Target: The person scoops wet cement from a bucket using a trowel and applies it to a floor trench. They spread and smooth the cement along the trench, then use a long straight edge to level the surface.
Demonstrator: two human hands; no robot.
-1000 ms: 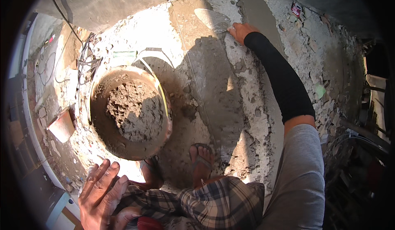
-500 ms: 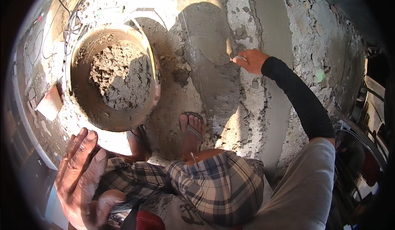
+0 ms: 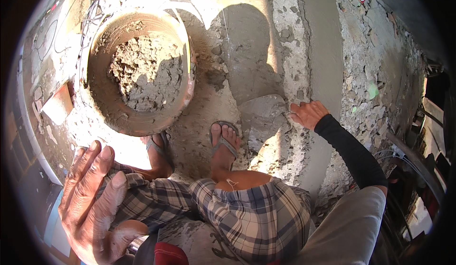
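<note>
The right hand (image 3: pixel 308 114) is curled closed around the handle of a trowel (image 3: pixel 263 114), most of the grip hidden by the fingers. The blade reaches left from the fist, its face against a band of wet mortar (image 3: pixel 254 58) just ahead of the person's right foot (image 3: pixel 224 144). The left hand (image 3: pixel 90 205) is raised near the lower left, palm open, fingers loosely extended, empty and well apart from the trowel.

A thin string (image 3: pixel 226 32) runs along the band's left edge; a rough, crumbly strip borders it on the right. Beyond that, under the right wrist, lies a smooth grey strip (image 3: pixel 325 51). The round tub (image 3: pixel 97 101), partly filled with mortar mix, stands left of the band, with bare ground between. Forward of the blade, the band is open.
</note>
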